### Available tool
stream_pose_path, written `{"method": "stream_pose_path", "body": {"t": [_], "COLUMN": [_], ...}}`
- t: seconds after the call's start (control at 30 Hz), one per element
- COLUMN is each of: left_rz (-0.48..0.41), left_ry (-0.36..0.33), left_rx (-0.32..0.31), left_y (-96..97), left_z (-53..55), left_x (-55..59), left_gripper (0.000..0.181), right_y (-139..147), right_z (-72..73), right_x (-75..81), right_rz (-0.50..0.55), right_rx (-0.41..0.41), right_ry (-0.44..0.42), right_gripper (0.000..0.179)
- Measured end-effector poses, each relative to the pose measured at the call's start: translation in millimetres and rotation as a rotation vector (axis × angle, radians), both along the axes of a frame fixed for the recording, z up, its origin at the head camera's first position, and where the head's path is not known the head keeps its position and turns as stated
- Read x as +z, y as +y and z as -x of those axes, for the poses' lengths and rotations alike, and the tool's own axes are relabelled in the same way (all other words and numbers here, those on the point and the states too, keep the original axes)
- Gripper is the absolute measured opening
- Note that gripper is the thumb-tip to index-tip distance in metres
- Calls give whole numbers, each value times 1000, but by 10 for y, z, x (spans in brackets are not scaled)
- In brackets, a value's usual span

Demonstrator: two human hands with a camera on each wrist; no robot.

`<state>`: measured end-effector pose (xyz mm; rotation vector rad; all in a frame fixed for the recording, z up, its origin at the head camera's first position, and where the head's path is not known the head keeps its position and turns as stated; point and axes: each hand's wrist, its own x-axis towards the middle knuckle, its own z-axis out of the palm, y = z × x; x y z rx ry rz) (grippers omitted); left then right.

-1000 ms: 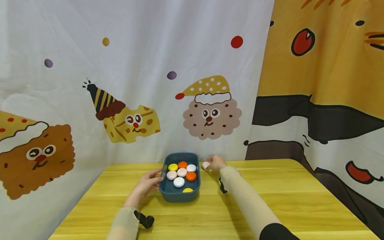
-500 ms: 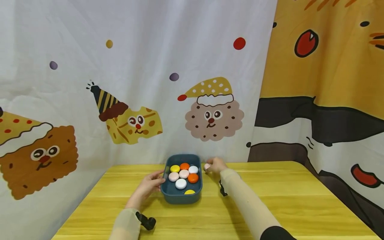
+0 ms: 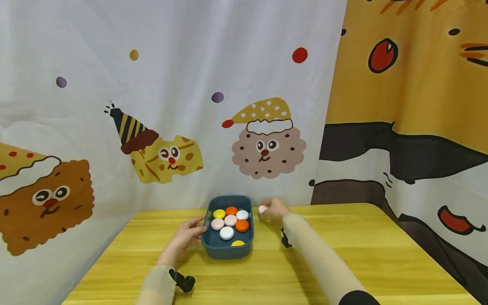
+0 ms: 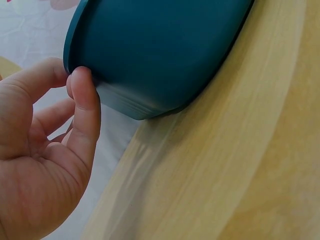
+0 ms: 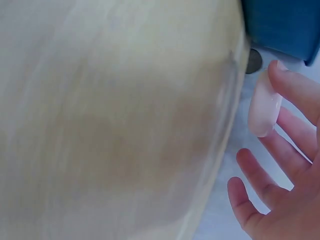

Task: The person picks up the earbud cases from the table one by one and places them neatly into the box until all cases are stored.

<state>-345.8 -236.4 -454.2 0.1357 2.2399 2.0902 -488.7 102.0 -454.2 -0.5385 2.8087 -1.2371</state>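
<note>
A dark blue-green bin (image 3: 228, 253) stands near the table's back edge. Inside lie several smooth round pieces: a yellow piece (image 3: 219, 214), an orange piece (image 3: 242, 225), a white piece (image 3: 226, 233), a pale pink piece (image 3: 230, 220) and others. My left hand (image 3: 187, 235) holds the bin's left side, its thumb and forefinger at the rim, as the left wrist view shows close up. Just right of the bin, my right hand (image 3: 277, 208) pinches another pale pink round piece (image 5: 265, 105) between thumb and fingers, tilted on edge. Its remaining fingers are spread apart.
The wooden table (image 3: 324, 262) reaches back to a white curtain (image 3: 171, 63) printed with cartoon snacks. A yellow and dark printed part of the curtain (image 3: 411, 93) hangs at the right. Black camera straps circle both wrists.
The pink piece by my right hand has tipped from lying flatter to a more upright tilt in the fingers. The left hand and bin stay put; the head view shifts slightly.
</note>
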Motion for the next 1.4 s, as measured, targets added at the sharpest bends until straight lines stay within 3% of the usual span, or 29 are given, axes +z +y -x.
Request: {"method": "stream_pose_path", "body": {"t": [0.17, 0.5, 1.0, 1.4], "left_rz": [9, -5, 12, -3], "left_ry": [-6, -23, -27, -27], "left_rx": [-4, 3, 3, 16], "left_y": [-18, 1, 3, 0], "left_z": [5, -6, -28, 10], "left_x": [24, 56, 51, 16], "left_gripper": [57, 57, 56, 55], "right_y": [82, 257, 408, 501], "right_z": [-92, -261, -323, -409], "right_x": [175, 350, 356, 582], "right_rz": [-3, 17, 24, -18], "right_rx": [12, 35, 61, 74], "right_ry": [42, 22, -5, 31], "right_gripper": [44, 48, 51, 51]}}
